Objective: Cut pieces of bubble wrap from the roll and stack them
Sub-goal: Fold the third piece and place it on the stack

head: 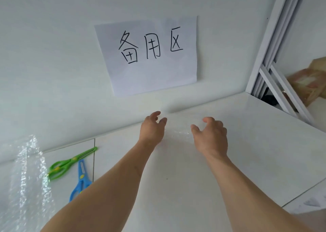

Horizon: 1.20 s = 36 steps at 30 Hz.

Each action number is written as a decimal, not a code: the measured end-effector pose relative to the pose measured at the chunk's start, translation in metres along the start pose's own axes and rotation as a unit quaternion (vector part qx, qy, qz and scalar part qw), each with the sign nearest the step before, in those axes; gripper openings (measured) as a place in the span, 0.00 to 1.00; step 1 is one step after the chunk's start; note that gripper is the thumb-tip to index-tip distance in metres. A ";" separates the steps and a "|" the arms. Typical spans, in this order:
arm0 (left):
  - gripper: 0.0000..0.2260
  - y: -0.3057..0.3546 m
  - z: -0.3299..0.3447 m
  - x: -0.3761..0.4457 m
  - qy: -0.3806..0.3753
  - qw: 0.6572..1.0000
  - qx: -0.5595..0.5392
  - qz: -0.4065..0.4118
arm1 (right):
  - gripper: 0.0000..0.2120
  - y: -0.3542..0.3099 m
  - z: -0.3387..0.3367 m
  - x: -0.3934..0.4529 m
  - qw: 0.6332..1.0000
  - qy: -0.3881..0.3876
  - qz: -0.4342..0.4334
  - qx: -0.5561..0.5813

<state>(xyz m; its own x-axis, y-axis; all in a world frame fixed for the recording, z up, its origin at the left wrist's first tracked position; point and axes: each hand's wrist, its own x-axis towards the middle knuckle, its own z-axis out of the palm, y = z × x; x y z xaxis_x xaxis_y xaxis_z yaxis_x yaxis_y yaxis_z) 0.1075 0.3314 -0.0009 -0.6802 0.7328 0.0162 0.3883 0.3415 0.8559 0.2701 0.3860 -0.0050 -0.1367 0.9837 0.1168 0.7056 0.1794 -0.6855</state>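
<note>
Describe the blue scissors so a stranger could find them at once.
Start at the paper sign on the wall and drop to the white table, then look far left beside the bubble wrap roll. Two scissors lie there; the blue scissors are the nearer pair, pointing away, partly hidden by the left forearm, unlike the green scissors.
</note>
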 end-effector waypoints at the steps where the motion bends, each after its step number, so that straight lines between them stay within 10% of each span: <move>1: 0.19 -0.005 0.001 0.000 -0.005 1.000 0.001 0.000 | 0.25 0.003 0.002 -0.001 1.000 -0.007 0.002 0.000; 10: 0.25 -0.027 -0.020 -0.016 -0.144 0.985 0.068 0.071 | 0.31 0.017 0.007 -0.015 0.993 -0.058 -0.081 -0.063; 17: 0.28 -0.036 -0.018 -0.014 -0.109 0.980 0.137 0.093 | 0.29 0.018 0.010 -0.017 0.994 -0.016 -0.064 -0.087; 26: 0.25 -0.008 -0.014 -0.004 -0.028 0.972 0.232 -0.014 | 0.28 0.013 0.017 -0.013 0.994 0.001 -0.008 -0.111; 36: 0.17 0.009 -0.015 -0.003 -0.046 0.986 0.046 -0.151 | 0.25 0.012 0.021 -0.012 0.995 0.000 -0.023 -0.097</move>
<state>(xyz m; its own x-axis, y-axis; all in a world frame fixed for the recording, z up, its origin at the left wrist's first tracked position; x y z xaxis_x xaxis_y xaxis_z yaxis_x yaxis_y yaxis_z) 0.1036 0.3239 0.0145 -0.7155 0.6383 -0.2840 0.2338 0.6018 0.7636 0.2652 0.3761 -0.0300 -0.1730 0.9742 0.1446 0.8196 0.2238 -0.5274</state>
